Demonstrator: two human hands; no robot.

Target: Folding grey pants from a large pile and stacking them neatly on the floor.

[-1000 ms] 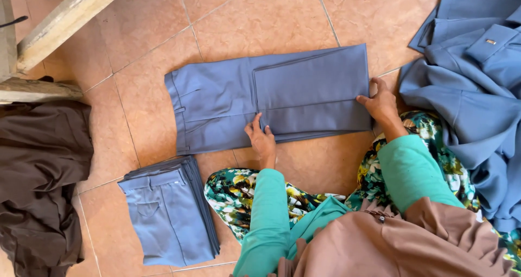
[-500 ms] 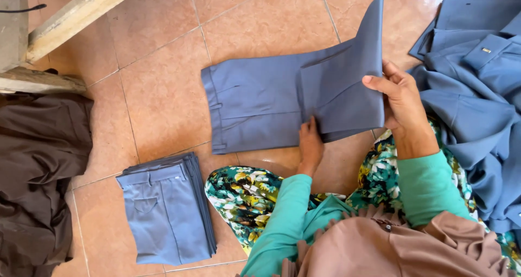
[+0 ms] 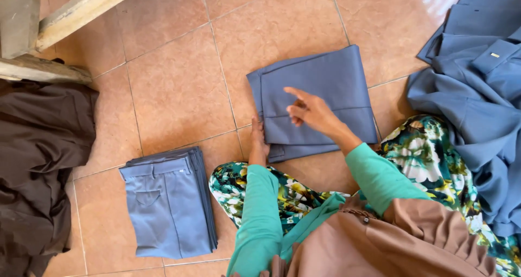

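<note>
Left hand [image 3: 258, 141] flat on folded blue trousers [image 3: 317, 100], right hand [image 3: 312, 111] loosely open above, empty

Home floor (tiles [image 3: 173, 92], clothes [image 3: 168, 206]).

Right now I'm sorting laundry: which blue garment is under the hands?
The folded blue trousers mid-floor, beneath both hands; the folded stack and loose pile lie untouched.

Tile floor [image 3: 173, 92]: folded trousers [image 3: 317, 100], trouser stack [image 3: 168, 204], brown cloth [image 3: 38, 163].
</note>
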